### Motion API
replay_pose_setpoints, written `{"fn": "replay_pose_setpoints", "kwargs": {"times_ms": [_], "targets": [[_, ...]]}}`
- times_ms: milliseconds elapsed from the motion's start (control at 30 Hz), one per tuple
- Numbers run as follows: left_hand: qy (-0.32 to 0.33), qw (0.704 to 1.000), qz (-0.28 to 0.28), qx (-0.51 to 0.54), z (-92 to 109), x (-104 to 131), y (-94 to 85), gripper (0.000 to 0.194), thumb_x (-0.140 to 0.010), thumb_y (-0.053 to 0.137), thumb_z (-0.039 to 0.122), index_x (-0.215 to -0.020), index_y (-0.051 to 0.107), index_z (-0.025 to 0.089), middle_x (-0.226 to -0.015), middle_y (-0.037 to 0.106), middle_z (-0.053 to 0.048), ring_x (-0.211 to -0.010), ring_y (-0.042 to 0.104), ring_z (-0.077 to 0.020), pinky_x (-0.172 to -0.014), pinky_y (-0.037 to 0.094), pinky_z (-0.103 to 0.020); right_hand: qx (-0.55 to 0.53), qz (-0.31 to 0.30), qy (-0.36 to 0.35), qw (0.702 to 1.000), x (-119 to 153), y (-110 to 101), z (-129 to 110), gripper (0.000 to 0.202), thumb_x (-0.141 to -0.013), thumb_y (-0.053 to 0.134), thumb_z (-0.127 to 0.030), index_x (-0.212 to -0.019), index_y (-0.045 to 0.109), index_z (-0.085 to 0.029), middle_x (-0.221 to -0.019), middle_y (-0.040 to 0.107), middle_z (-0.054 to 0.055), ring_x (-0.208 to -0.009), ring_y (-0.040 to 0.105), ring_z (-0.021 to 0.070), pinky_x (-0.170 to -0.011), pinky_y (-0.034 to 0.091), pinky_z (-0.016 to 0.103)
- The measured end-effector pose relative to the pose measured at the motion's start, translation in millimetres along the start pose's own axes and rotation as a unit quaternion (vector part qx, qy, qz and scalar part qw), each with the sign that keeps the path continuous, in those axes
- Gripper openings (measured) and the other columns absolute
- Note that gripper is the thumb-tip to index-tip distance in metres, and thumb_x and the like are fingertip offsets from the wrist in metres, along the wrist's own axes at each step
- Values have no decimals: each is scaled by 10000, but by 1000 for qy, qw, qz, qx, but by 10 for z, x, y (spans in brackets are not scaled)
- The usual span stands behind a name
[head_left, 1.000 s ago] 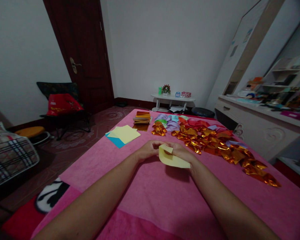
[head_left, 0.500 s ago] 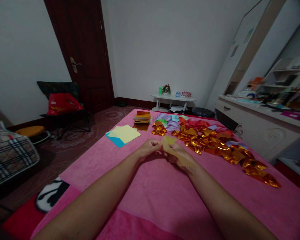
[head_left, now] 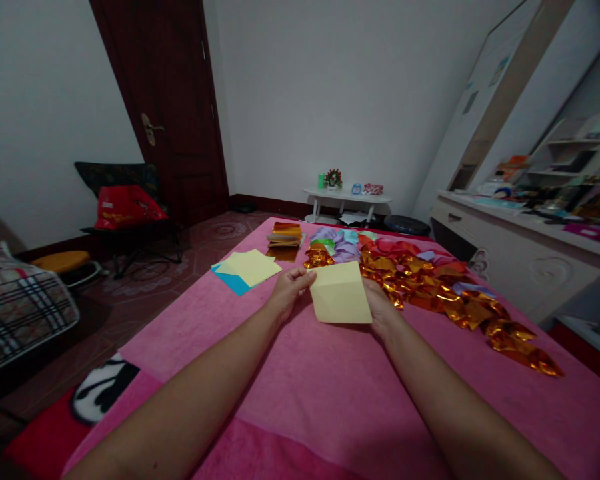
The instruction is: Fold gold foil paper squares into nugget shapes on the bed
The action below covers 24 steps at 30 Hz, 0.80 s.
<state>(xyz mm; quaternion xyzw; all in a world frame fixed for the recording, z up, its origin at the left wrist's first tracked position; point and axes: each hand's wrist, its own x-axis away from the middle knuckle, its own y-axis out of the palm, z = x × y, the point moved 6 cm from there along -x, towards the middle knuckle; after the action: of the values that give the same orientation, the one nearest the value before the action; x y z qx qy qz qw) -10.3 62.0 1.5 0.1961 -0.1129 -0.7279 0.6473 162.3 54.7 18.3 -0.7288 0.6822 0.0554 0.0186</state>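
Observation:
A pale yellow sheet of paper (head_left: 341, 297) is held up over the pink cloth, with a crease running across it. My left hand (head_left: 291, 291) pinches its upper left edge between thumb and fingers. At the right edge my right hand (head_left: 379, 308) grips the same sheet, its fingers mostly hidden behind the paper. To the left lie loose yellow sheets (head_left: 250, 265) on top of a blue sheet (head_left: 236, 285). Beyond my hands stands a stack of gold foil paper (head_left: 285, 237). Many folded shiny gold pieces (head_left: 445, 297) spread out on the right.
The pink cloth (head_left: 300, 407) covers the surface before me. Folded purple paper pieces (head_left: 345, 250) and red ones (head_left: 395, 247) lie behind the gold ones. A dresser (head_left: 520, 247) stands at right, a small white table (head_left: 347, 197) by the wall, and a chair with a red bag (head_left: 127, 207) at left.
The yellow sheet, bent and seen nearly edge-on before, now faces me opened out with a crease. My hands have moved apart to its two sides.

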Motion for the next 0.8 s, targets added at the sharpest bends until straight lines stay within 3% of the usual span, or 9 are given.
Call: {"fn": "replay_pose_setpoints", "kwargs": {"times_ms": [100, 167, 333, 433, 500, 600, 700, 800], "targets": [[30, 998, 57, -4, 38, -24, -81, 369, -614, 785, 422, -722, 579, 135, -595, 589, 13, -502, 514, -77, -491, 380, -195, -50, 26, 29, 998, -29, -109, -105, 406, -728, 625, -548, -879, 650, -172, -784, 708, 78, -667, 661, 184, -583, 511, 273], [51, 995, 81, -18, 64, -27, -112, 374, -618, 781, 410, -723, 543, 141, -574, 568, 34, -475, 483, -61, -471, 351, -180, -46, 37, 1, 998, -24, -144, -208, 415, -720, 638, -554, -894, 632, -177, -789, 697, 64, -657, 642, 159, -584, 492, 245], [90, 989, 99, -69, 114, -6, -110, 443, -599, 789, 359, -894, 515, 174, -491, 484, 101, -416, 424, -50, -446, 295, -162, 25, 63, -117, 991, 13, -130, -346, 392, -605, 758, -294, -925, 555, -195, -776, 643, -1, -688, 617, 150, -643, 481, 256], [101, 988, 85, -84, 117, -1, -78, 472, -639, 749, 340, -1032, 538, 184, -522, 535, 81, -447, 463, -69, -467, 316, -171, 67, 74, -167, 981, 33, -116, -360, 229, -619, 706, -213, -799, 566, -188, -756, 614, -12, -697, 598, 139, -649, 462, 244], [107, 986, 80, -95, 116, -3, -61, 326, -654, 716, 301, -928, 620, 153, -591, 590, 35, -495, 488, -73, -492, 339, -180, 81, 66, -167, 980, 41, -102, -338, 145, -639, 676, -212, -758, 600, -179, -735, 613, -6, -682, 590, 137, -633, 453, 240], [83, 988, 71, -109, 77, -4, -40, 201, -677, 668, 268, -801, 687, 111, -675, 637, -23, -512, 489, -76, -485, 345, -194, 51, 23, -121, 991, 48, -56, -253, 271, -641, 690, -242, -903, 655, -178, -785, 659, 12, -682, 610, 152, -617, 468, 257], [57, 994, 24, -95, 48, 12, 25, 283, -668, 701, 258, -908, 698, 108, -696, 654, -39, -535, 519, -93, -503, 379, -209, 6, -3, -78, 997, 59, -27, -176, 445, -591, 737, -234, -1024, 647, -179, -874, 698, 38, -723, 643, 179, -639, 497, 289], [58, 996, -45, -58, 65, 40, 117, 392, -576, 793, 208, -945, 699, 118, -869, 692, -77, -722, 608, -147, -663, 463, -255, -16, 0, -53, 998, 56, -39, -130, 468, -557, 749, -201, -1014, 657, -168, -867, 707, 45, -711, 649, 181, -636, 504, 295]]}}
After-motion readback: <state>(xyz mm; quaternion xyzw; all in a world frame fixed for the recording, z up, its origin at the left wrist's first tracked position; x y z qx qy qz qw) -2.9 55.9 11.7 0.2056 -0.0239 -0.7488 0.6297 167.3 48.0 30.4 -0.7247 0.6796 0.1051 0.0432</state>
